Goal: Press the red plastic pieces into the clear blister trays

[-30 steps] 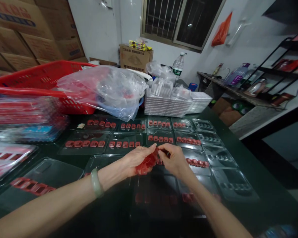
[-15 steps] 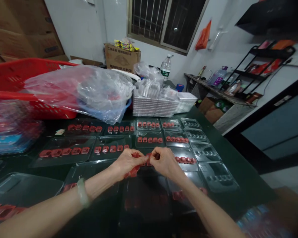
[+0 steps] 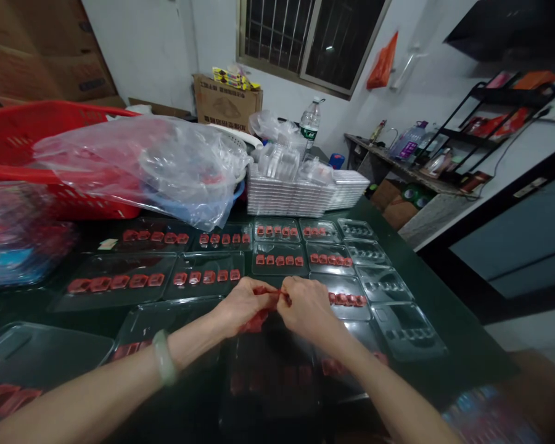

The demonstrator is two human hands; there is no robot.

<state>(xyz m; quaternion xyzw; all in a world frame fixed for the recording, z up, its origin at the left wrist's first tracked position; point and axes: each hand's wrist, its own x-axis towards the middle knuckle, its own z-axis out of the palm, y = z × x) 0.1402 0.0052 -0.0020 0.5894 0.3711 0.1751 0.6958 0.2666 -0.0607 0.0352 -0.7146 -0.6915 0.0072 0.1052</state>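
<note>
While my left hand (image 3: 240,306) curls tight around a clump of red pieces (image 3: 255,321), my right hand (image 3: 306,310) pinches one red piece (image 3: 272,290) between thumb and forefinger, right at the left fingertips. Both hands meet just above the near clear tray (image 3: 259,407) on the dark table (image 3: 448,333), with filled trays (image 3: 203,262) in rows beyond. A plastic bag (image 3: 143,163) lies behind those.

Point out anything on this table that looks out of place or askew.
Loose clear trays lie jumbled atop the neat stack. A pale scrap lies by the far-left filled tray. The left hand and right hand pinch red pieces.
</note>
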